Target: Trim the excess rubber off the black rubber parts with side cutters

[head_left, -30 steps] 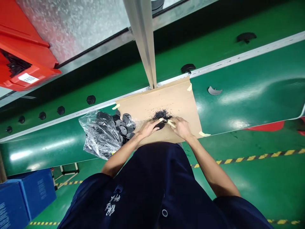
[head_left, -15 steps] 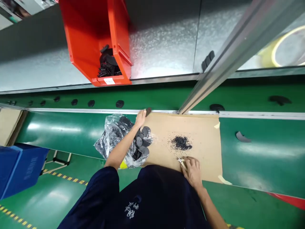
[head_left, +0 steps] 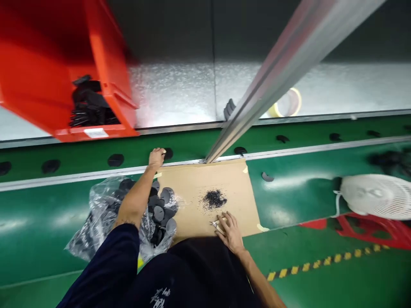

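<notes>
Carefully, the left hand (head_left: 156, 158) curls its fingers at a black disc (head_left: 167, 153) on the far belt (head_left: 80, 164); gripping or released, I cannot tell.
Better, I think, to lay it flat, spaced like the others: at least six more discs (head_left: 115, 160) there, one bag (head_left: 96, 218) of them; the right hand (head_left: 229, 231) clasps one small tool (head_left: 214, 223) on the cardboard (head_left: 192, 184).

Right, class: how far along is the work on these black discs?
Done: black round pieces line the green belt, and a pile of black shavings lies on the brown cardboard sheet. In hand: the left hand is at one black disc on the belt; the right hand rests on a small tool. Left: many discs in the clear plastic bag.
</notes>
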Demonstrator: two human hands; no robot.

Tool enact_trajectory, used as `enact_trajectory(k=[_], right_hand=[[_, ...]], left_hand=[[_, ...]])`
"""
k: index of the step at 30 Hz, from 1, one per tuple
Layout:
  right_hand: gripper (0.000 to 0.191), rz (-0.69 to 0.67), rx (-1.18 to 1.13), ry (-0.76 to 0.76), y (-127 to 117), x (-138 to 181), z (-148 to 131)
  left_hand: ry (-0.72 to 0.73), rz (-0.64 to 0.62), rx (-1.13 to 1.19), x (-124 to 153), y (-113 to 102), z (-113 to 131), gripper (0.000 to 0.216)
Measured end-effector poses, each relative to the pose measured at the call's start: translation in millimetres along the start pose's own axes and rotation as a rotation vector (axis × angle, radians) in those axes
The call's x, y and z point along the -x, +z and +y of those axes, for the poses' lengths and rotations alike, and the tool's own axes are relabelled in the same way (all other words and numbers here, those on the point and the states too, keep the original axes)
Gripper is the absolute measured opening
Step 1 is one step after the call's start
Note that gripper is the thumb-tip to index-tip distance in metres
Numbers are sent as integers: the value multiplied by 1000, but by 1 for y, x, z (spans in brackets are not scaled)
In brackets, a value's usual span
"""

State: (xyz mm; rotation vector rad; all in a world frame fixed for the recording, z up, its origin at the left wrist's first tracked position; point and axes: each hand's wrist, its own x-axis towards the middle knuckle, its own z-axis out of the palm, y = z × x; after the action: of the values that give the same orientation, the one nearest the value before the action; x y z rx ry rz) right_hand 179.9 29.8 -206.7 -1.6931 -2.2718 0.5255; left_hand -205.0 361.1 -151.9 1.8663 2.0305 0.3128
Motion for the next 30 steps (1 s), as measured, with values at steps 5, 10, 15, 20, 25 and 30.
enact_trajectory(k=[5,10,15,20,25,30], right_hand=[[32,39,-39,214,-54,-63,19],[27,153,-4,511,-104,-195,89],[29,152,-54,719,-116,-295,125],[35,146,-137,682,-115,-333,121],[16,329,-298,514,-120,-311,106],[26,440,-971,451,-112,-230,64]], left_hand=[[34,62,50,30,2,-11,26],[72,138,104,129,12,-29,24],[68,166,112,246,15,-26,23],[59,175,140,296,15,-10,19],[129,79,29,266,25,-15,22],[91,-88,-77,210,26,-21,35]])
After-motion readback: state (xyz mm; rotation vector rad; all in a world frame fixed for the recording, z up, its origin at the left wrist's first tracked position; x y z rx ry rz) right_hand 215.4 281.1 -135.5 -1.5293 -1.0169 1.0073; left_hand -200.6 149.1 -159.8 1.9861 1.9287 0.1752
